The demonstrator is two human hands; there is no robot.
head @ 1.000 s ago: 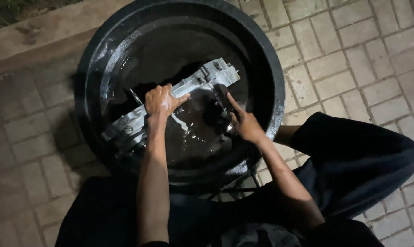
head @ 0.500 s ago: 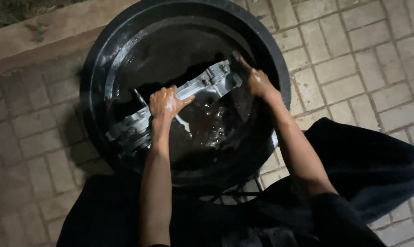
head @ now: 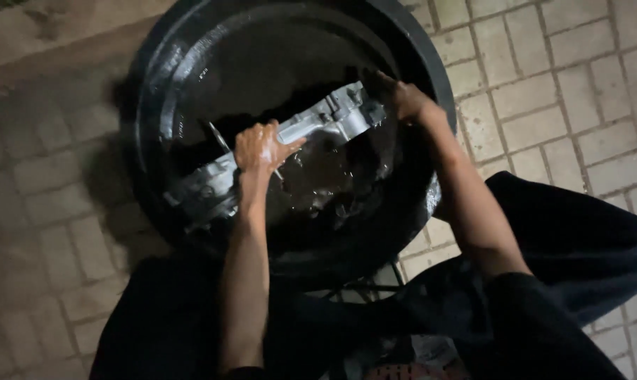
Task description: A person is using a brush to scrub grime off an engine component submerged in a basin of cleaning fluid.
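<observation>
left hand clamped on middle of grey metal casting; right hand grips its far end. casting lies slanted in wet black tub on paving bricks.

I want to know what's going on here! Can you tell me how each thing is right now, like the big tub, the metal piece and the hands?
Black tub: upright on the paving, wet, dark liquid inside.
Metal part: long, silver, wet, lying slantwise across the tub.
Left hand: wet, grip closed over the middle of the part.
Right hand: at the part's far end, by the rim; grip unclear.
Paved floor: brick pavers, dimly lit.
</observation>
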